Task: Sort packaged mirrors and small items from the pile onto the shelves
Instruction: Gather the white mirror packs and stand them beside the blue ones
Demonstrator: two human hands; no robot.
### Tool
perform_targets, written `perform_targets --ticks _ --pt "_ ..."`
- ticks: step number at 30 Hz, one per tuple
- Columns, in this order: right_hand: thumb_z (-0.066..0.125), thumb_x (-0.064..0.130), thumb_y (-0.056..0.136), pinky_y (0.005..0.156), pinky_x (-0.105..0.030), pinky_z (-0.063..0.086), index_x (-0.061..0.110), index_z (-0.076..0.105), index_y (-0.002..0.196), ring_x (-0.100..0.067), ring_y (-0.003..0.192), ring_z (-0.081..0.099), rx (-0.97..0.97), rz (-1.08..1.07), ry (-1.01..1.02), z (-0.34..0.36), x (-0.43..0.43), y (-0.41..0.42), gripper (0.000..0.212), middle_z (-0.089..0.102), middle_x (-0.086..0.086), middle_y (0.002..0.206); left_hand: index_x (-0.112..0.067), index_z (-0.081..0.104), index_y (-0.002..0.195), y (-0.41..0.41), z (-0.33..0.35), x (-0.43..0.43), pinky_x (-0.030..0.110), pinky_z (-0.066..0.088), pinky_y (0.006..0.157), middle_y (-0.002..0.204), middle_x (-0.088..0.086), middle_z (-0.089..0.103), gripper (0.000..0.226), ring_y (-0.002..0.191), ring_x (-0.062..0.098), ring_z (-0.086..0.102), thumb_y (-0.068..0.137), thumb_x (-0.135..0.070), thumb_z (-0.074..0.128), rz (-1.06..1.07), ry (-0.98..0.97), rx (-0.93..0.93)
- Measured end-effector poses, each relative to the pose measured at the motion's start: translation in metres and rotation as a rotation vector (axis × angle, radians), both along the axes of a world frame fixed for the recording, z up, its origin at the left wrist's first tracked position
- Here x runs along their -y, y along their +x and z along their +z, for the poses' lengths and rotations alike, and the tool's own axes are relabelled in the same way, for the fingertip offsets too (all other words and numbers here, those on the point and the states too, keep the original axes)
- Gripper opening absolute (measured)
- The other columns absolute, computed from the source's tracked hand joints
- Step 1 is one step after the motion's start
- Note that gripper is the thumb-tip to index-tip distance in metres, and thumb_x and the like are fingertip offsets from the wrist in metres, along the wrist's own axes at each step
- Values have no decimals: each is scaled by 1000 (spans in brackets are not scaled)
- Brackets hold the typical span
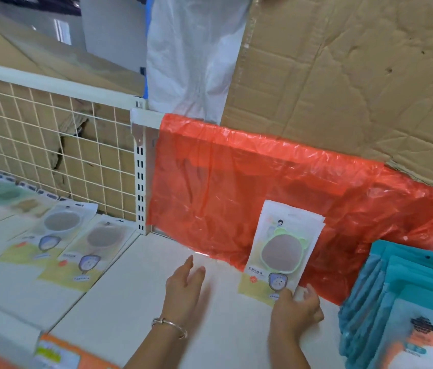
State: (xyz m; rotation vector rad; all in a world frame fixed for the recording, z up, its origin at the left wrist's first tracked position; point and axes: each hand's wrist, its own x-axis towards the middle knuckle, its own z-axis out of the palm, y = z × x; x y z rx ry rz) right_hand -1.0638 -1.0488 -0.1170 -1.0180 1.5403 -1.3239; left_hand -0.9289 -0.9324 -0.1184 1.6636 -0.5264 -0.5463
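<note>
Head view — left of the red plastic sheet (236, 182), two mirror packs (62, 230) lying flat. Before it, left hand (183, 286) low over the shelf (119, 302), fingers straight, slightly apart. Propped against it, green mirror pack (284, 249), bottom corner pinched by right hand (296, 307) — liable to slide on slick film once released. Right of it, teal packets (401, 288) crowding in.
</note>
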Motion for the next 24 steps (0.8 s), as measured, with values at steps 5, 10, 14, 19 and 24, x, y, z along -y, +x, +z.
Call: perform_targets --ticks 5,10,14,19,24 --pt "53 -7 87 98 -36 43 5 46 133 -32 122 44 15 33 -42 5 -21 21 48 29 -19 141 -18 43 139 16 1 -38 38 33 110 138 4 50 73 127 20 46 73 -47 41 92 39 16" --pt "53 -8 85 93 -27 34 5 47 133 -23 102 44 -45 303 -88 14 -68 63 50 32 -17 138 -15 46 136 41 6 -77 34 34 109 139 2 48 62 126 16 45 81 -43 53 153 29 -7" --pt "57 0 87 85 -25 31 13 43 137 -21 94 45 -77 546 -96 9 -104 115 53 36 -9 135 -14 52 132 83 9 -123 32 34 109 138 1 51 45 127 17 46 90 -27 59 250 42 5" --pt "58 22 89 93 -30 33 21 37 142 -21 105 48 -192 886 -62 13 -170 204 56 37 -4 136 -17 52 132 158 23 -212 30 36 105 137 1 50 46 125 18 47 89 -32 59 338 94 29" --pt "55 43 86 109 -45 25 27 36 143 -24 126 41 -415 1137 -88 34 -240 302 62 34 -2 144 -15 51 133 246 43 -308 28 34 108 139 3 50 55 127 17 47 86 -41 62 366 179 60"
